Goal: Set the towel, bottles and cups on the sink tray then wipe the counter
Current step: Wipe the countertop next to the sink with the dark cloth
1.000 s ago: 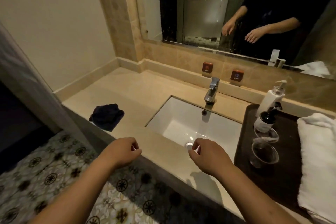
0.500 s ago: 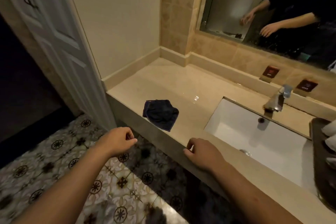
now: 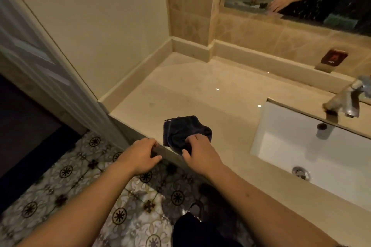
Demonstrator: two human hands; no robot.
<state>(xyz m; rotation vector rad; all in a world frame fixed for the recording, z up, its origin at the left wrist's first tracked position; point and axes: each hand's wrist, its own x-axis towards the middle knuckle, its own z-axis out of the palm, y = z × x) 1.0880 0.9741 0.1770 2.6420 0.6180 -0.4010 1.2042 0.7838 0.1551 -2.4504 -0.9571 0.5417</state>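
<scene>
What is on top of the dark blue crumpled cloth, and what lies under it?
The right hand grips the dark blue crumpled cloth at its near edge. It lies on the beige stone counter by the front edge. The counter beneath the cloth is covered.

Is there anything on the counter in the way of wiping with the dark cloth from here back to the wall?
Nothing visible does. The right hand already pinches the crumpled dark cloth at the front edge, and the beige stone counter behind it shows only bare surface.
</scene>
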